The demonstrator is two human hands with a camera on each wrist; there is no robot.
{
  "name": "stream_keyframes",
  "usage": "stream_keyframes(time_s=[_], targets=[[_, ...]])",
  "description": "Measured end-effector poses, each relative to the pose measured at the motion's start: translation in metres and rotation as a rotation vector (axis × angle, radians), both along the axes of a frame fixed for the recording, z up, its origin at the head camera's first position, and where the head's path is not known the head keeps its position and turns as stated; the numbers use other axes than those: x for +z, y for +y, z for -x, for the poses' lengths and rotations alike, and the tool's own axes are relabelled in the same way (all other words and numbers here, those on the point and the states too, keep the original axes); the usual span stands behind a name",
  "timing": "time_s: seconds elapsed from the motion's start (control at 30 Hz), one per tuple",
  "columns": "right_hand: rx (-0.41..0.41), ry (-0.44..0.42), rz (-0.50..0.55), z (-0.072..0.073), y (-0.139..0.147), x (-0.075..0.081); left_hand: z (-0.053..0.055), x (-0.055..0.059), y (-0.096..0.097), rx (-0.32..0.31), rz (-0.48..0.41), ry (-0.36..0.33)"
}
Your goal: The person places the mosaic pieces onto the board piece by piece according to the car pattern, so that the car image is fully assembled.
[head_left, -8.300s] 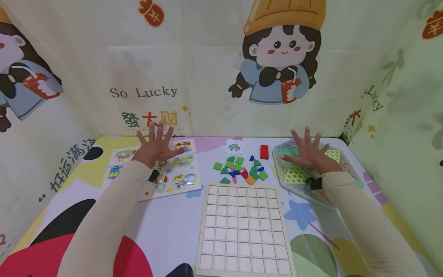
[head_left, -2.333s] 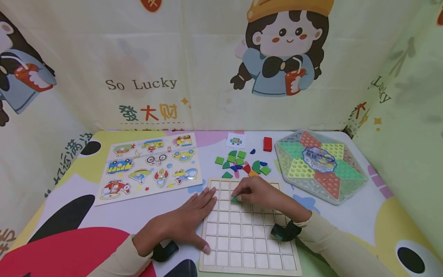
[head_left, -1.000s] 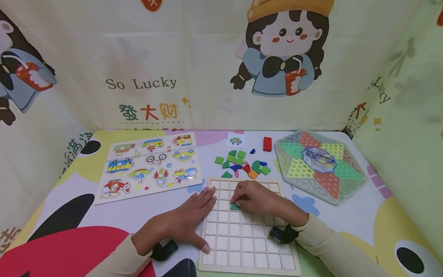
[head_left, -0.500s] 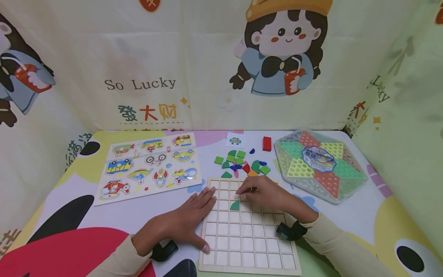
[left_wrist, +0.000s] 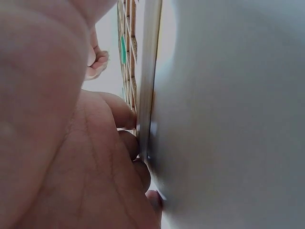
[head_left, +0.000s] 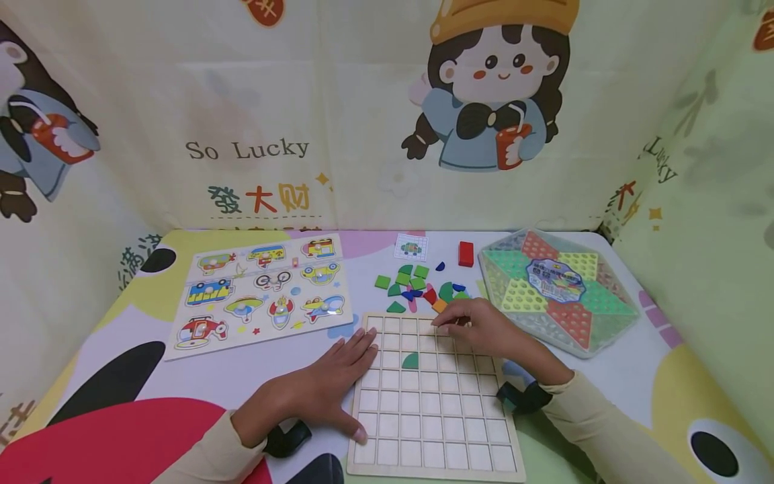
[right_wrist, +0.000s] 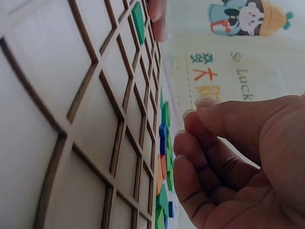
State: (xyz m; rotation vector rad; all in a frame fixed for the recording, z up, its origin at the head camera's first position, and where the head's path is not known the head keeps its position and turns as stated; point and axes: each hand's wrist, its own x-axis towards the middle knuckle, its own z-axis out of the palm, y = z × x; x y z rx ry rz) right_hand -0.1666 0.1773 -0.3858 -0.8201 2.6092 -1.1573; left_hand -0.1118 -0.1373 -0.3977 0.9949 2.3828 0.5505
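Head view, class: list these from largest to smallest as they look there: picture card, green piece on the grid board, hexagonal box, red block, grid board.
1. grid board
2. hexagonal box
3. picture card
4. red block
5. green piece

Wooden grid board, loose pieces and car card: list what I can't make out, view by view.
Head: the right hand covers several upper-right cells of the wooden grid board.
Head: a green piece is partly hidden by that hand.
Head: the car card is too small for its squares to be counted reliably.
Left wrist: the left hand and top edge hide much of the board.
Right wrist: frame edges crop the board.
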Motion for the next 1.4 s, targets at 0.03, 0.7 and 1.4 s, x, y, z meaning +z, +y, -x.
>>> stream_keyframes(time_s=[0.03, 0.7, 1.4], targets=[[-0.014, 0.001, -0.002, 0.001, 0.002, -0.001, 0.0, 0.0, 0.0, 0.002, 0.0, -0.001], [-0.338, 0.039, -0.018, 0.022, 0.031, -0.003, -0.002, 0.001, 0.002, 0.019, 0.027, 0.027], [-0.407, 0.038, -0.067, 0.039, 0.018, -0.016, -0.003, 0.005, 0.003, 0.019, 0.041, 0.025]])
